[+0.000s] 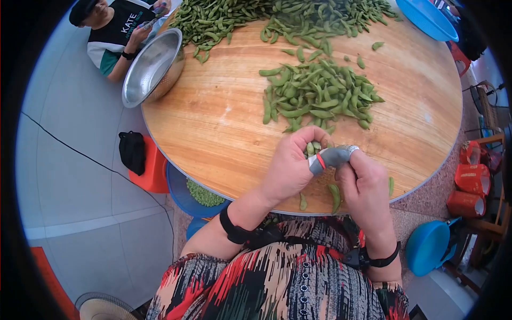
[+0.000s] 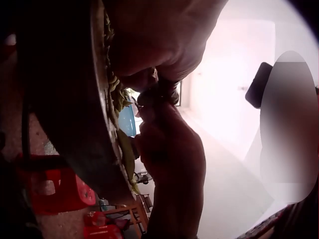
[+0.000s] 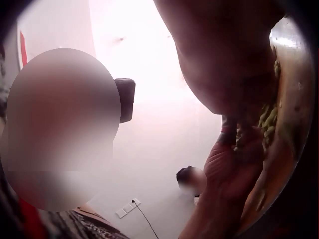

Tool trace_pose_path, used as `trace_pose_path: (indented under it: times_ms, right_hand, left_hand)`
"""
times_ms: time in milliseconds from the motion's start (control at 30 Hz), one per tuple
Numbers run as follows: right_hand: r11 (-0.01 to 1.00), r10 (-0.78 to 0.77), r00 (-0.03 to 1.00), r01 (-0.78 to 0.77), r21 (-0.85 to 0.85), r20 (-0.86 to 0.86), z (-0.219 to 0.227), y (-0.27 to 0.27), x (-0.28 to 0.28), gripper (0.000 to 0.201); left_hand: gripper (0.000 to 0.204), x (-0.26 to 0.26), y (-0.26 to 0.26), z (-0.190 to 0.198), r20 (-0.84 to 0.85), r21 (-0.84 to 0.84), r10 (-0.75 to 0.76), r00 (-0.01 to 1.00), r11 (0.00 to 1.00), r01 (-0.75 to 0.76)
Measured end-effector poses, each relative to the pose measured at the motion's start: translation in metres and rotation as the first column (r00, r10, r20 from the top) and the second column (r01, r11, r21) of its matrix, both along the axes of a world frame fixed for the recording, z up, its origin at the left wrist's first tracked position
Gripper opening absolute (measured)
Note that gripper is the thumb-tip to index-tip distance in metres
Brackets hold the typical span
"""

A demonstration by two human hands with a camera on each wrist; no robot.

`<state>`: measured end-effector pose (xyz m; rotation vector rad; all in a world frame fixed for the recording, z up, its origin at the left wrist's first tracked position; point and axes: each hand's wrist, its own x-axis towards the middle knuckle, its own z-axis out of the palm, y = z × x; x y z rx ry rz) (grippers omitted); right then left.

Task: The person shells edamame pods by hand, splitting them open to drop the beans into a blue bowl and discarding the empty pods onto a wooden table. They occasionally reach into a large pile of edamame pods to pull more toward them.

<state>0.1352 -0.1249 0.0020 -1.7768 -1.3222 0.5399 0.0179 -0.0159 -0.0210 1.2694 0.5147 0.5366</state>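
Cupping a few green beans (image 1: 313,148) in left hand (image 1: 288,165), fingers curling partway closed around them. Wearing a grey cover (image 1: 335,157) with a red band on left thumb, stretching it across to right hand (image 1: 369,186). Curling right fingers, bringing right thumb and index finger close together by the cover's tip; hiding whatever is between, so not able to tell if gripping anything. Holding both hands just above the near edge of the round wooden table (image 1: 224,117), close to the body.

Lying just beyond the hands: smaller pod pile (image 1: 320,93). Spreading along the far side: larger pod pile (image 1: 213,21). Lying near the table edge, under and beside right hand: loose pods (image 1: 335,197). Tilting at the table's left edge, next to another person (image 1: 114,32): steel bowl (image 1: 152,66). Sitting at far right: blue tray (image 1: 426,18). Showing below the left edge: blue basin (image 1: 177,184) with more green beans inside, beside a red stool (image 1: 152,166).
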Motion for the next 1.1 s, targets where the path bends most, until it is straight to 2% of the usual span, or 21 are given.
trace_pose_path:
  times_ms: [33,133,200,233,267,300,367,433,467,500,533,600,700,733,767,800,867,1000,1033,1067,1100]
  right_hand:
    - [1.000,-0.002,1.000,0.002,-0.001,0.001,-0.002,0.000,0.001,0.006]
    - [1.000,-0.013,0.978,0.007,-0.029,-0.210,-0.006,0.001,0.008,0.009]
    - [0.989,-0.064,0.801,-0.030,-0.147,-0.595,-0.003,0.004,0.016,0.011]
    - [0.989,-0.010,0.777,-0.086,-0.123,-0.629,0.001,0.004,0.018,0.014]
    - [0.989,-0.009,0.778,-0.087,-0.123,-0.628,0.001,0.004,0.020,0.014]
    - [0.981,-0.041,0.735,-0.100,-0.168,-0.677,0.001,0.004,0.020,0.013]
    - [0.971,-0.071,0.691,-0.116,-0.208,-0.720,0.001,0.006,0.017,0.012]
    - [1.000,0.010,0.917,-0.003,0.019,-0.398,-0.003,0.008,0.005,0.009]
    - [1.000,0.010,0.918,-0.003,0.018,-0.397,-0.004,0.009,0.001,0.009]
    - [0.995,0.000,0.996,0.009,0.095,-0.090,-0.006,0.009,-0.001,0.009]
    - [0.985,-0.036,0.974,-0.003,0.170,0.224,-0.006,0.010,-0.005,0.010]
    - [0.982,-0.026,0.948,-0.035,0.185,0.316,-0.002,0.011,-0.011,0.011]
    - [0.973,-0.008,0.940,-0.071,0.219,0.341,-0.008,0.012,-0.012,0.010]
    - [0.987,0.012,1.000,-0.010,0.163,-0.012,-0.009,0.013,-0.010,0.009]
    - [0.996,0.004,0.931,0.029,0.085,-0.365,-0.010,0.014,-0.009,0.010]
    - [0.996,0.005,0.932,0.027,0.085,-0.363,-0.008,0.015,-0.010,0.010]
    - [0.996,-0.053,0.776,0.087,0.023,-0.628,-0.005,0.016,-0.011,0.010]
    - [0.995,-0.076,0.721,0.104,-0.001,-0.688,-0.003,0.011,0.010,0.010]
    - [0.943,0.299,0.793,-0.331,0.037,-0.531,0.011,0.006,0.028,0.014]
    - [0.712,0.652,0.668,-0.702,-0.014,-0.359,0.018,0.003,0.037,0.017]
    - [0.824,0.529,0.758,-0.567,0.016,-0.382,0.013,0.004,0.028,0.030]
  left_hand:
    - [0.015,0.001,0.000,0.001,0.001,-0.001,-0.002,1.000,1.000,0.002]
    - [0.016,0.001,-0.001,0.004,-0.078,0.051,-0.015,0.997,0.999,0.019]
    - [0.018,0.002,0.001,0.004,0.001,0.092,-0.046,0.999,0.995,0.045]
    - [0.018,0.002,0.003,0.003,0.003,0.094,-0.046,0.999,0.995,0.045]
    - [0.018,-0.001,0.006,0.001,0.063,-0.159,-0.080,0.995,0.983,0.089]
    - [0.019,-0.004,0.007,-0.001,0.127,-0.398,-0.098,0.987,0.906,0.141]
    - [0.018,-0.003,0.007,0.000,0.186,-0.445,-0.055,0.981,0.885,0.134]
    - [0.016,-0.002,0.005,0.000,0.240,-0.495,-0.007,0.971,0.859,0.128]
    - [0.015,-0.002,0.005,-0.002,0.204,-0.466,-0.002,0.979,0.879,0.099]
    - [0.014,-0.001,0.004,-0.003,0.168,-0.435,0.004,0.986,0.898,0.071]
    - [0.014,0.000,0.001,-0.003,0.168,-0.435,0.003,0.986,0.897,0.071]
    - [0.015,0.003,-0.005,-0.004,0.108,-0.304,0.068,0.992,0.952,-0.032]
    - [0.017,-0.003,-0.002,-0.004,0.084,-0.285,0.046,0.995,0.958,-0.020]
    - [0.017,-0.004,-0.003,-0.003,0.087,-0.285,0.050,0.995,0.958,-0.024]
    - [0.017,-0.005,-0.004,-0.002,0.101,-0.306,0.069,0.992,0.951,-0.035]
    - [0.017,-0.005,-0.005,-0.001,0.116,-0.328,0.087,0.989,0.944,-0.045]
    - [0.016,-0.003,-0.005,-0.002,0.127,-0.338,0.115,0.985,0.939,-0.066]
    - [0.018,-0.003,-0.001,0.002,0.109,-0.329,0.232,0.967,0.926,-0.185]
    - [0.018,-0.004,0.003,0.003,0.111,-0.333,0.235,0.966,0.924,-0.187]
    - [0.019,-0.007,0.008,0.003,0.185,-0.406,0.293,0.938,0.892,-0.199]
    - [0.020,-0.009,0.012,0.004,0.252,-0.477,0.353,0.901,0.855,-0.202]
